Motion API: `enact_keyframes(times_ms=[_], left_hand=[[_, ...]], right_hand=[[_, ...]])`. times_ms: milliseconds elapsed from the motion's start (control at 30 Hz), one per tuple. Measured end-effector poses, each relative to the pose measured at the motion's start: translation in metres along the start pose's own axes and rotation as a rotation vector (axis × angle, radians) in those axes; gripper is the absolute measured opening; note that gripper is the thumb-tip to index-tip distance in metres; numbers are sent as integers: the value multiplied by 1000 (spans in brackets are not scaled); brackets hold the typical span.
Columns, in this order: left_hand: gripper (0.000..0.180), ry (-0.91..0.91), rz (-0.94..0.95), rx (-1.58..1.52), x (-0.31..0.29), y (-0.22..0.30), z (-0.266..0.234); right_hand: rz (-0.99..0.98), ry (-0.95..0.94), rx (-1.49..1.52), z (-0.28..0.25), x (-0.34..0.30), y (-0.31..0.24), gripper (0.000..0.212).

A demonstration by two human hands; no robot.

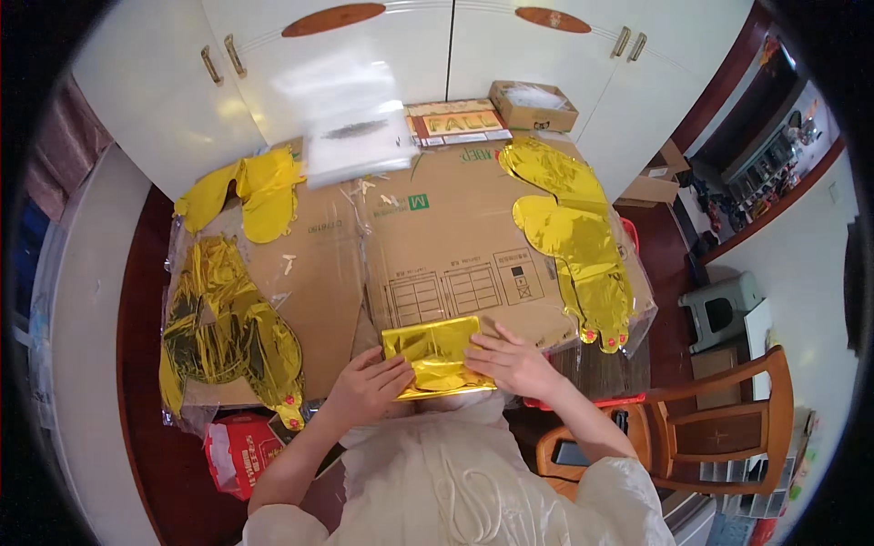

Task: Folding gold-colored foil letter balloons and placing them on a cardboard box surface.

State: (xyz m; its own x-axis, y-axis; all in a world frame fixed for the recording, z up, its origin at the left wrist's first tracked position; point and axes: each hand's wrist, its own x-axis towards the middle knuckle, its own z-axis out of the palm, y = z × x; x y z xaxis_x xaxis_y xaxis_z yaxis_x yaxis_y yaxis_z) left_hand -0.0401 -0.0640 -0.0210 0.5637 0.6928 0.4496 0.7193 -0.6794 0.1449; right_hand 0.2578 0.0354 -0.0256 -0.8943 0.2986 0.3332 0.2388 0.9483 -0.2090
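Note:
A folded sheet of shiny gold foil, apparently a flat foil balloon, lies at the near edge of the cardboard in front of my body. On its left end rests my left hand, fingers stretched over the foil. My right hand lies across the right end with its fingers extended and slightly apart. Both palms' undersides are hidden. Flat gold foil balloons lie to either side: a large crumpled one at the left, another behind it, and a gold foil piece with red dots at the right.
Flattened cardboard covers the work surface. Toward the back are clear plastic bags, a printed package and a small open box. White cabinets stand behind. A wooden chair is at right, a red bag below left.

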Motion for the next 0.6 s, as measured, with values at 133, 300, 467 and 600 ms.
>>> enact_keyframes(times_ms=[133,300,467,600], left_hand=[[27,-11,-350,-443,15,-9,-23],[18,193,-945,-997,46,-39,-11],[18,441,-1000,-1530,67,-57,2],[18,547,-992,-1618,64,-63,6]], right_hand=[[316,286,511,-3,15,-8,17],[804,382,1139,0,58,13,13],[866,409,1428,3,81,30,17],[852,373,1589,-8,77,24,21]])
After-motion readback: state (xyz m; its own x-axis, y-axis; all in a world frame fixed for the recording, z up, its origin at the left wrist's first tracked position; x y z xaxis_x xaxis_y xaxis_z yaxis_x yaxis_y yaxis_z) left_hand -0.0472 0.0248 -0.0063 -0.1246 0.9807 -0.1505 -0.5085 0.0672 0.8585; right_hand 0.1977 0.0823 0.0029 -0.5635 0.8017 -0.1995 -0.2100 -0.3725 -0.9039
